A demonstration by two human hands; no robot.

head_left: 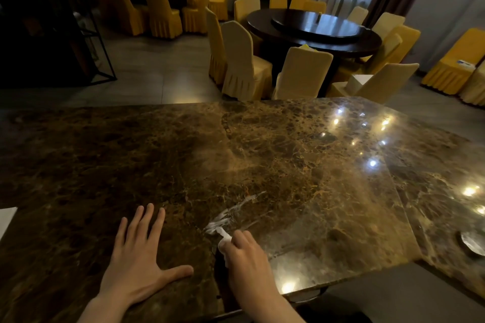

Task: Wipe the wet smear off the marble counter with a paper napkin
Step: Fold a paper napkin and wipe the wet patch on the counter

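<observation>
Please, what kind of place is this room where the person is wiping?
Most likely a restaurant or banquet dining hall. Large round dark wooden tables with raised turntables stand surrounded by chairs in yellow fabric covers, and the person works at a long polished brown marble counter.

napkin (224, 240) mostly hidden in right hand's (246, 257) grip; forearms cut off

Napkin (223, 240) on counter (301, 165), perhaps touching smear (236, 208), left hand (139, 259) beside
</observation>
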